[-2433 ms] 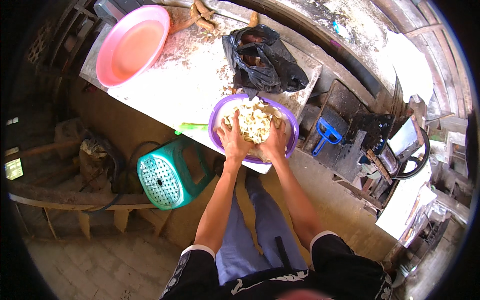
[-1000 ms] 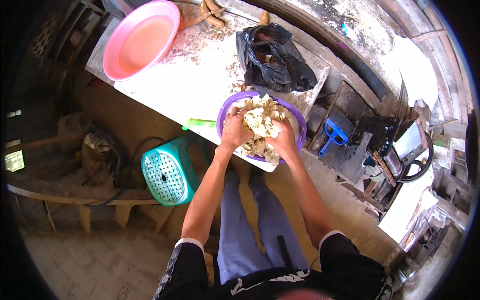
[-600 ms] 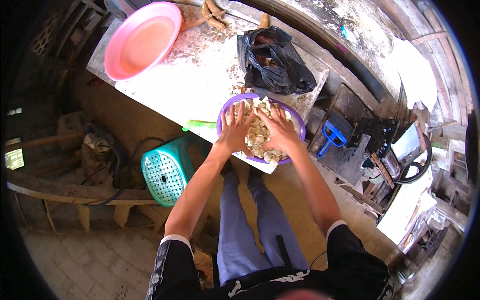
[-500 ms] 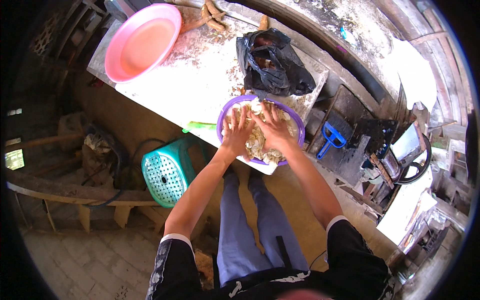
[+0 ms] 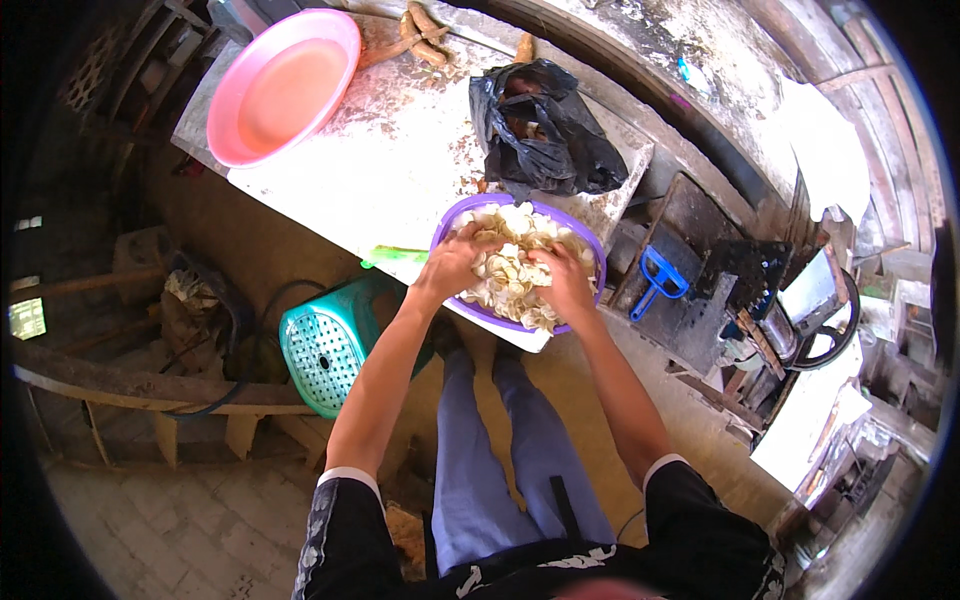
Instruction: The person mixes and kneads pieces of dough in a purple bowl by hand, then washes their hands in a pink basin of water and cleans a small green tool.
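Observation:
A purple-rimmed basin (image 5: 603,258), filled with pale thin round slices (image 5: 513,262), stands at the near right corner of the table. At the basin's left side my left hand (image 5: 453,266) has its fingers bent inward and apart over the slices. Opposite it, my right hand (image 5: 566,286) reaches in from the right, fingers apart and pointing toward the left hand. Slices are heaped between the two hands; some fingertips are hidden among them. Just left of the basin lies a bright green thing (image 5: 392,255), its kind unclear.
Behind the basin sits a black plastic bag (image 5: 560,150). A pink basin (image 5: 225,125) holding liquid stands at the table's far left, near several brown roots (image 5: 425,38). A green stool (image 5: 325,350) stands left of my legs. A blue dustpan-like tool (image 5: 660,280) lies at right.
Both hands have moved apart from flat on top of the slices to the basin's sides. Their fingers are now bent inward, and the slices between them are heaped and more visible.

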The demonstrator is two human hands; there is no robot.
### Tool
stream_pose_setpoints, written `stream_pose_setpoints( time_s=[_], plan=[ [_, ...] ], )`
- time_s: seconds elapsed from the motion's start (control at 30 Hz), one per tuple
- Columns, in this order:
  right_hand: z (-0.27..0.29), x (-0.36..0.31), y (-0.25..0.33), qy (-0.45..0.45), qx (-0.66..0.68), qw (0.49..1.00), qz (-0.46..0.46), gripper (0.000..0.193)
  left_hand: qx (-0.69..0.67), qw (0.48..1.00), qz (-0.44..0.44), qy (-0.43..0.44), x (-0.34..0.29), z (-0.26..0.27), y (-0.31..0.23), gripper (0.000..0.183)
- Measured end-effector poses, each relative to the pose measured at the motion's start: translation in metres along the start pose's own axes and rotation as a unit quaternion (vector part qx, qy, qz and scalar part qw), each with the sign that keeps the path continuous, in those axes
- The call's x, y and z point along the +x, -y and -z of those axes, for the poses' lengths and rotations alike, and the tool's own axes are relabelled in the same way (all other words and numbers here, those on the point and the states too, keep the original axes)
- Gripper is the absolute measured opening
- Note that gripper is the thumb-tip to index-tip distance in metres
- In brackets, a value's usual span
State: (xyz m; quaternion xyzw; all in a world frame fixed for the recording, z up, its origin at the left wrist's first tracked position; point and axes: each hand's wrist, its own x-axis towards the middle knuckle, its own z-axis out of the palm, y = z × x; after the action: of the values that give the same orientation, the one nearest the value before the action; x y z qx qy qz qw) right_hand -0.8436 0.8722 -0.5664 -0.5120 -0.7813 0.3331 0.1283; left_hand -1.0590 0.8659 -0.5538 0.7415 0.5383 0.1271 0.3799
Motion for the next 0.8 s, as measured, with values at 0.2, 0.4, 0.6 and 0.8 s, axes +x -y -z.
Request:
stream_pose_setpoints(
  time_s=[0.2,0.4,0.6,0.8],
  plan=[
    [0.032,-0.005,0.014,-0.010,0.032,0.999,-0.003,0.046,0.052,0.997,0.061,-0.013,-0.011,0.013,-0.027,0.079],
    [0.040,0.006,0.063,0.151,-0.127,0.974,-0.111,0.100,0.123,0.987,0.103,-0.016,-0.012,-0.013,-0.035,0.115],
    [0.005,0.018,0.058,0.117,-0.179,0.954,-0.210,0.103,0.199,0.969,0.145,-0.024,0.014,-0.023,-0.037,0.105],
    [-0.026,0.008,0.031,0.011,-0.156,0.974,-0.163,0.065,0.190,0.966,0.171,-0.031,0.012,-0.027,-0.035,0.090]
  ],
)
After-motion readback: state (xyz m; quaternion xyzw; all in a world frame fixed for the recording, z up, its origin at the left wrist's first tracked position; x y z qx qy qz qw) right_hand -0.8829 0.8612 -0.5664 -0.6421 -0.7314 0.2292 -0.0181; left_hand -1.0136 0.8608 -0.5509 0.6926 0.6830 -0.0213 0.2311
